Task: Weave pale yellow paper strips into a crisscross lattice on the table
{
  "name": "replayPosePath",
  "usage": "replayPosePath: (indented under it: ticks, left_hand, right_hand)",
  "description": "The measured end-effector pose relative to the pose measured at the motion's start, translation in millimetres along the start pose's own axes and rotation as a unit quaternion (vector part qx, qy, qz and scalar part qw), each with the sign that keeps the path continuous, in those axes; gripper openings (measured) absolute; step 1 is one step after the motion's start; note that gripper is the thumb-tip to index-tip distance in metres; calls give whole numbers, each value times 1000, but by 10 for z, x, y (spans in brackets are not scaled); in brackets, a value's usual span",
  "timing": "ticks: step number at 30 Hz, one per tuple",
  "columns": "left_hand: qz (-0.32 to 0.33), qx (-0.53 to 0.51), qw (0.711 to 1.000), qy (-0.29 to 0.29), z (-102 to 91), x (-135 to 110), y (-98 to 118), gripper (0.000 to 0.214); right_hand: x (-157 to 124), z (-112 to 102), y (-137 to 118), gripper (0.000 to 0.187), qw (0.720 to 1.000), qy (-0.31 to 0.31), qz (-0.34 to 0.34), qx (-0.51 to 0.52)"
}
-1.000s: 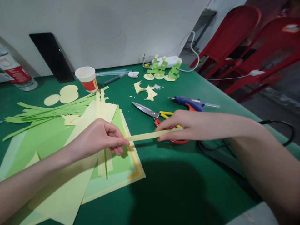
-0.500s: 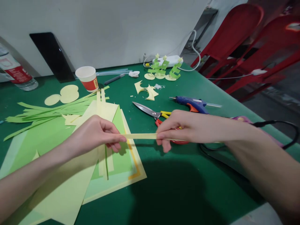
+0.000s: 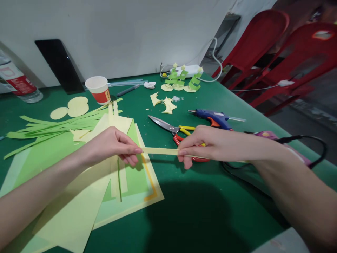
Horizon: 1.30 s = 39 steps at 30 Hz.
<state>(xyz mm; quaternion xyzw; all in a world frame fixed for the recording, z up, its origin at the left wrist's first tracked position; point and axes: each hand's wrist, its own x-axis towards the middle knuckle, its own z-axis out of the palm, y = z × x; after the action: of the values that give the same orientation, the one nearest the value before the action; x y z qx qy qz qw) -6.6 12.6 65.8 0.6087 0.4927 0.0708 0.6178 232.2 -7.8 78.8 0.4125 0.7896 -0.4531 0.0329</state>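
Note:
A narrow pale yellow paper strip (image 3: 160,151) stretches level between my two hands, above the green table. My left hand (image 3: 119,147) pinches one end between thumb and fingers, over stacked yellow and green paper sheets (image 3: 71,218). Farther along the strip, my right hand (image 3: 198,144) pinches it too; part of the strip runs behind that hand. Just behind the right hand lie scissors (image 3: 164,123) with red and yellow handles, partly covered by it. Beyond them rests a blue glue gun (image 3: 210,115) with a clear stick in its back.
Green paper strips (image 3: 60,124), yellow paper discs (image 3: 78,106) and a paper cup (image 3: 97,89) are at the left. A bottle (image 3: 18,82) and a leaning dark phone (image 3: 59,65) stand behind. Small paper figures (image 3: 179,80) stand by a white power strip (image 3: 188,71). Red chairs (image 3: 260,42) are at right.
Both hands still pinch the strip, which now tilts slightly down to the right. A little more of it shows between them. The view has shifted slightly.

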Motion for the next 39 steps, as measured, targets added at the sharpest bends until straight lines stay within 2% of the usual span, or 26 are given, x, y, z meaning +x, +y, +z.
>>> replayPosePath:
  ticks: [2, 4, 7, 9, 10, 11, 13, 16, 20, 22, 28, 33, 36, 39]
  left_hand:
    - [5, 2, 1000, 7, -119, 48, -52, 9]
    - [17, 5, 999, 49, -263, 96, -118, 10]
    - [70, -10, 979, 189, -435, 129, -199, 17]
    - [132, -20, 953, 273, -440, 110, -209, 20]
    - [173, -10, 939, 296, -399, 89, -197, 21]
    - [215, 17, 930, 297, -330, 64, -176, 23]
    - [271, 133, 924, 233, -138, 8, -117, 30]
    - [346, 287, 879, 159, 176, -53, -52, 33]
    - [385, 361, 837, 146, 429, -59, -88, 21]
    - [394, 380, 826, 132, 473, -44, -129, 19]
    - [367, 388, 837, 124, 497, -6, -167, 18]
    - [393, 374, 829, 132, 513, 17, -190, 16]
    - [384, 369, 834, 145, 482, 27, -200, 15]
    - [365, 357, 845, 159, 411, 36, -172, 12]
  right_hand:
    - [15, 0, -16, 33, 1000, 14, 0, -19]
    - [15, -3, -10, 33, 999, 28, 6, -41]
    - [6, 7, 26, 36, 997, 44, 7, -68]
    - [11, 40, 48, 37, 995, 66, 0, -73]
    - [19, 67, 54, 36, 994, 82, -3, -73]
    - [29, 100, 55, 35, 992, 96, -5, -76]
    - [50, 181, 40, 34, 987, 127, -14, -97]
    - [70, 309, -6, 33, 973, 168, -30, -155]
    - [74, 441, -53, 35, 959, 178, -10, -220]
    - [76, 485, -63, 36, 955, 177, -1, -239]
    - [102, 559, -91, 31, 948, 170, -19, -269]
    - [144, 620, -77, 26, 937, 180, -29, -298]
    - [156, 628, -55, 26, 932, 200, -40, -300]
    - [155, 592, -55, 28, 934, 213, -15, -287]
